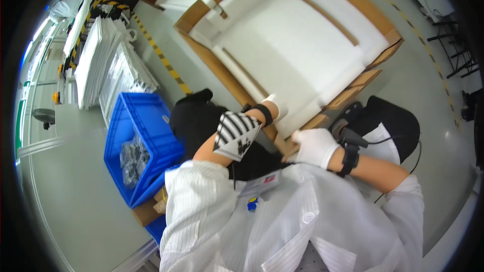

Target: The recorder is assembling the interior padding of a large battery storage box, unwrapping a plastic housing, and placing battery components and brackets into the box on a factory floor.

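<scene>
Both gloved hands are on the near corner of the big cardboard box (375, 17) lined with white foam (287, 45). The left hand (276, 107) presses flat on the foam edge; its grip cannot be told. The right hand (315, 146) has its grip curled over the corner. A blue crate (136, 121) sits well left of them

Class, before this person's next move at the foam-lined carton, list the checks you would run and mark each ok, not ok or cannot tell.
1. Left hand on the white foam lining at the near edge: ok.
2. Right hand at the cardboard carton near corner: ok.
3. Both hands gloved: ok.
4. Foam seated flat in the carton: cannot tell.
5. Carton interior free of loose items: ok.
6. Blue crate standing apart from the carton: ok.
</scene>
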The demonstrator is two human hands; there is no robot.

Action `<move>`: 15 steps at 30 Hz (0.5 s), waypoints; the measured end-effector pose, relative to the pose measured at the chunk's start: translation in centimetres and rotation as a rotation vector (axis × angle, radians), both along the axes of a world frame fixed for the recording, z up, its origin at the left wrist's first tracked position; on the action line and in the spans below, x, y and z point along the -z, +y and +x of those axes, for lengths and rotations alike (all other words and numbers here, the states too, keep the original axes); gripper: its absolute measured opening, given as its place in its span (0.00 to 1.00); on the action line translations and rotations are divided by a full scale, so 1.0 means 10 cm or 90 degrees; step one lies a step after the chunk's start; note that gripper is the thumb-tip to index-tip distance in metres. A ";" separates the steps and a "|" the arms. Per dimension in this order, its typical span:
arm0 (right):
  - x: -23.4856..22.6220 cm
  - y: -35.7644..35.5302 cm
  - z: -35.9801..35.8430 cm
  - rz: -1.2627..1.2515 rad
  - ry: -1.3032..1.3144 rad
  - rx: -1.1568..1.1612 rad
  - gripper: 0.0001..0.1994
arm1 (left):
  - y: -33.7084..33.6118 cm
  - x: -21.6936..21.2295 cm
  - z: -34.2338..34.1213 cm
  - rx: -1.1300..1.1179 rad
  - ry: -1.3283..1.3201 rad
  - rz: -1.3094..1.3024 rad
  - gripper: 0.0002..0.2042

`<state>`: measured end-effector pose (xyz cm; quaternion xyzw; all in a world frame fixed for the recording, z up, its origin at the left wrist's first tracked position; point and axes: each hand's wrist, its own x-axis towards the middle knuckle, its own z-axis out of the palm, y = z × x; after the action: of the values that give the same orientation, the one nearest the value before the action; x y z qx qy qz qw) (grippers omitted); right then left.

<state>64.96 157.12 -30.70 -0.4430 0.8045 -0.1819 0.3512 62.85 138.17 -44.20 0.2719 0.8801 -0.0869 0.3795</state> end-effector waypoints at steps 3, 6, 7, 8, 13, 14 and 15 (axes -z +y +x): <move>-0.57 -0.22 0.00 -0.184 0.124 -0.016 0.38 | -0.15 -0.37 -0.22 -0.128 -0.080 0.014 0.21; -0.39 -0.46 0.26 -0.267 0.250 -0.057 0.37 | -0.39 -0.77 -0.23 -0.315 0.016 0.157 0.24; -0.09 -0.56 0.31 -0.176 0.162 -0.066 0.36 | -0.43 -0.91 -0.26 -0.322 0.044 0.153 0.23; 0.12 -0.62 0.34 -0.089 0.070 -0.080 0.35 | -0.50 -1.03 -0.23 -0.348 0.061 0.120 0.21; 0.58 -0.48 0.33 -0.131 0.160 -0.094 0.34 | -0.72 -1.36 -0.09 -0.391 0.080 0.095 0.21; 0.64 -0.53 0.32 -0.116 0.192 -0.103 0.35 | -0.72 -1.37 -0.07 -0.399 0.070 0.096 0.21; 0.70 -0.57 0.31 -0.099 0.223 -0.110 0.35 | -0.71 -1.39 -0.08 -0.406 0.060 0.098 0.21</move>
<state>68.02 151.46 -37.73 -0.5613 0.7958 -0.1326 0.1847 62.07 131.09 -30.34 0.0063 0.9415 0.0907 0.3245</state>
